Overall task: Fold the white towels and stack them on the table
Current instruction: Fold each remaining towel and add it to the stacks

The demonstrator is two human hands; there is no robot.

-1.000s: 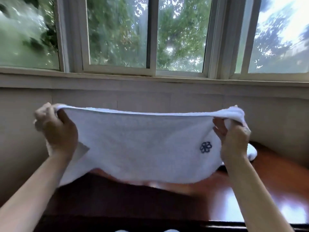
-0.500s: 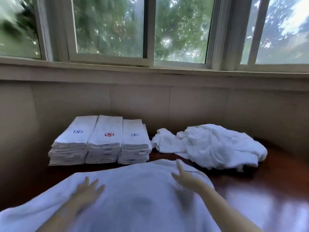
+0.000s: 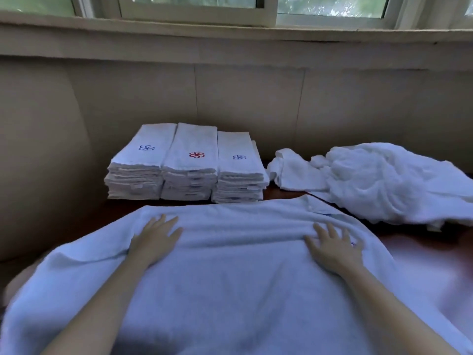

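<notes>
A white towel (image 3: 230, 283) lies spread on the dark surface (image 3: 435, 265). The left grip (image 3: 153, 239) and right grip (image 3: 332, 249) rest flat on it, released, fingers straight. Three folded stacks (image 3: 189, 165) stand just behind.

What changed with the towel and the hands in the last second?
The towel, held up by its top corners a second ago, came down onto the table and was let go. The left hand and right hand now press flat on it, fingers spread. The folded stacks and the crumpled pile look unmoved over the last half second.
</notes>
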